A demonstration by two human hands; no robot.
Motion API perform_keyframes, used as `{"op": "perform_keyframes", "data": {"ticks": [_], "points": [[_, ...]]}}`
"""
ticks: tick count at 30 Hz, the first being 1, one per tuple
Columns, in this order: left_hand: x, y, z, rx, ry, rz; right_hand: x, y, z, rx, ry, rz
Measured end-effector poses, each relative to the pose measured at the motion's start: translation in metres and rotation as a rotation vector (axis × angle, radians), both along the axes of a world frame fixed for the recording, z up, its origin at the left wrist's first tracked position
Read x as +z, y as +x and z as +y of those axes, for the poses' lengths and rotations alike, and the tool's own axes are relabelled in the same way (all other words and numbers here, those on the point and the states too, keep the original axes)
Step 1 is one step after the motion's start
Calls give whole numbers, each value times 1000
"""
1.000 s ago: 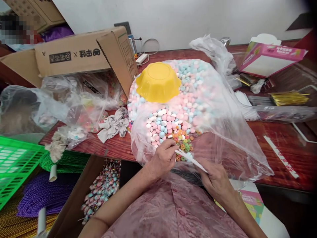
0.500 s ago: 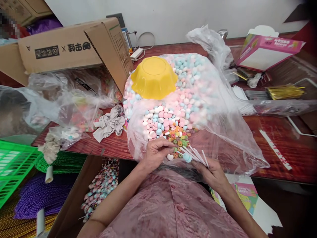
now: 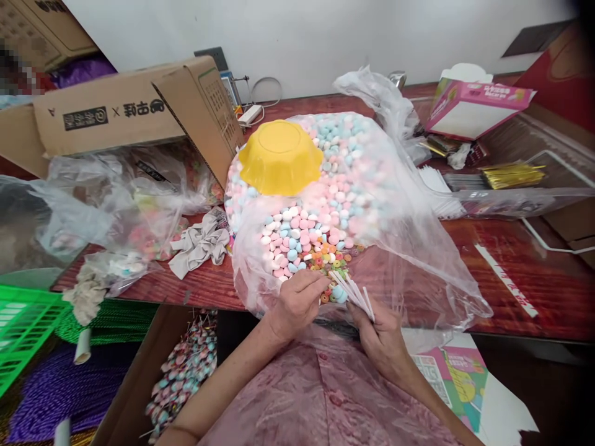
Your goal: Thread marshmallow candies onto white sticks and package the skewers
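Observation:
My right hand [image 3: 382, 331] grips a fanned bunch of thin white sticks [image 3: 353, 291], their far ends pointing up and left. Blue round candies [image 3: 338, 293] show right beside the sticks; whether they are fixed to them I cannot tell. My left hand [image 3: 301, 301] is closed, fingers together, at the near edge of the candy pile; anything within it is hidden. Small ring-shaped candies [image 3: 341, 272] in green, orange and yellow lie beyond both hands. Pink, white and blue candies [image 3: 297, 235] fill the clear plastic bag [image 3: 418, 266], which spreads across the table.
An upturned yellow bowl [image 3: 281, 155] rests on the candies. Cardboard boxes [image 3: 116, 111] and crumpled cloth [image 3: 202, 244] are at left. Below the table edge, a carton holds many stick candies [image 3: 183, 365]. A clear bin [image 3: 525, 201] with gold ties [image 3: 514, 175] stands at right.
Both hands and the sticks appear shifted left as the view moved. My left fingers have come down near the ring candies, closer to the stick ends. The right hand still holds the sticks.

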State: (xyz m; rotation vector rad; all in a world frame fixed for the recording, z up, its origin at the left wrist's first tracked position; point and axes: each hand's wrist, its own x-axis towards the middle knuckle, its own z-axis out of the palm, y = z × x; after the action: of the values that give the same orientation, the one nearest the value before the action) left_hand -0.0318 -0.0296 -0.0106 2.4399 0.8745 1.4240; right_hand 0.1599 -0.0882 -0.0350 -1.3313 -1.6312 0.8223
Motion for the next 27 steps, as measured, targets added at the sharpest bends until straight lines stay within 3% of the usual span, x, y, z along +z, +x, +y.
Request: {"op": "perform_keyframes", "data": {"ticks": [5,9,11,17,19,24,27], "points": [[-1,6,-1,-7,62,53,-3,-10,1,-46,-47,139],[4,15,-7,72,-193,-215,-4,-10,-2,-98,-54,193],[5,16,-10,57,-242,-259,-3,-10,-1,-81,-50,191],[-3,14,-18,-72,72,-50,0,-14,3,-56,-74,230],[-5,17,-20,-75,86,-23,1,-18,4,-67,-74,261],[2,16,-13,-154,-169,-81,0,-7,15,-118,-11,173],[10,-1,-5,-47,-270,-174,-5,18,24,-183,-19,111]]}}
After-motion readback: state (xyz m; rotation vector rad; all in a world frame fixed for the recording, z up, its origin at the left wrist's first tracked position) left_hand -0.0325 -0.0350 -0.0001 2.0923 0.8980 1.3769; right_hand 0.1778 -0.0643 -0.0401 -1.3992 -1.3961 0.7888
